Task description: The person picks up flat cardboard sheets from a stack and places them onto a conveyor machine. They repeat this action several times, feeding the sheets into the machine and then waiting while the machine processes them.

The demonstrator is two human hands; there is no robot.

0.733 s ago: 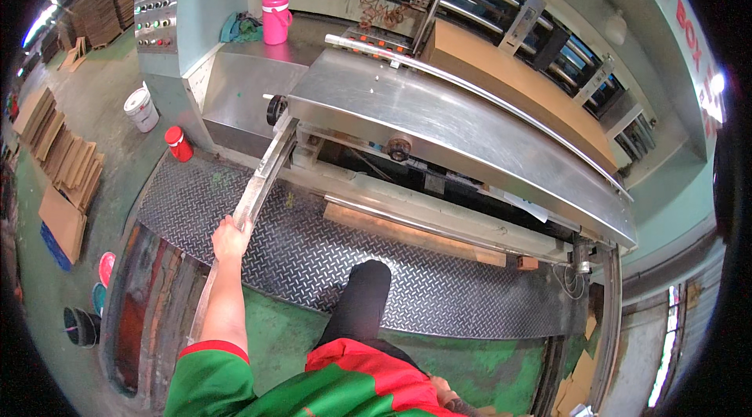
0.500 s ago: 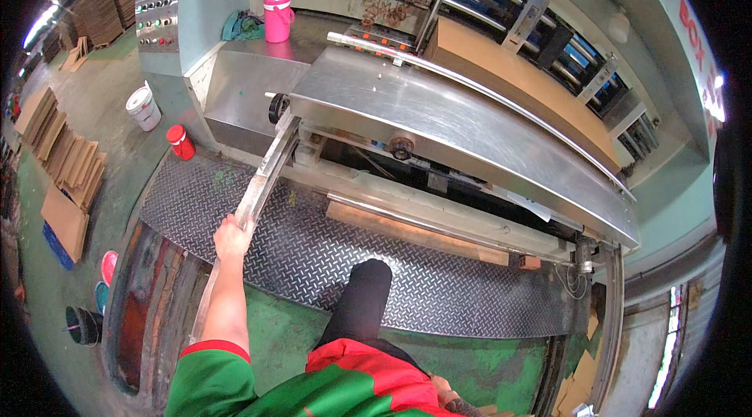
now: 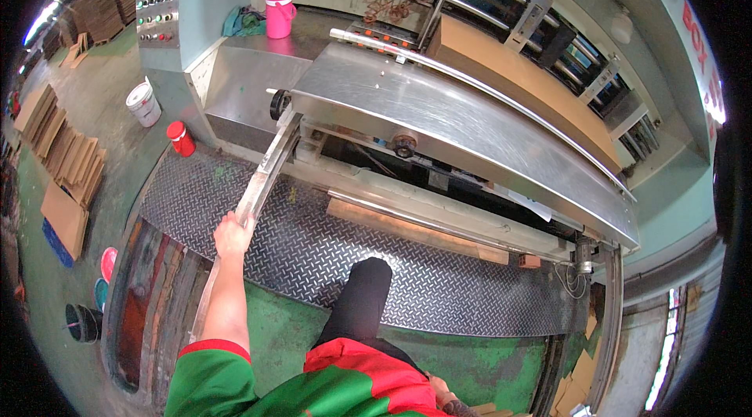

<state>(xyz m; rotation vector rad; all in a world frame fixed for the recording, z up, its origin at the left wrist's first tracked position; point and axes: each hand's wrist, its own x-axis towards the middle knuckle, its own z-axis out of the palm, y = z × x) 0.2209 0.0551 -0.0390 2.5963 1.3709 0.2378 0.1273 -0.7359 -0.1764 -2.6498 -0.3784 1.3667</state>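
My left hand [image 3: 232, 235] is closed round a long metal rail [image 3: 269, 165] that slopes down from the left end of a machine. Its arm reaches forward in a green sleeve with red trim. Down at the lower edge, my right hand [image 3: 440, 390] rests low beside my body, partly covered by the red and green shirt; its fingers are too hidden to read. Ahead lies a broad steel table [image 3: 439, 115] with a black knob [image 3: 403, 147] on its front. A stack of brown cardboard sheets [image 3: 517, 88] sits behind the table.
One of my legs stands over a diamond-plate step [image 3: 274, 260]. A pink jug [image 3: 279, 16] is on the machine's left ledge, below a control panel [image 3: 157, 10]. A red container [image 3: 181, 139], a white bucket [image 3: 143, 105] and cardboard piles [image 3: 66, 158] stand left. Another rail [image 3: 614, 323] runs at right.
The view has shifted very slightly. My left hand keeps its hold on the rail, and nothing else has visibly moved.
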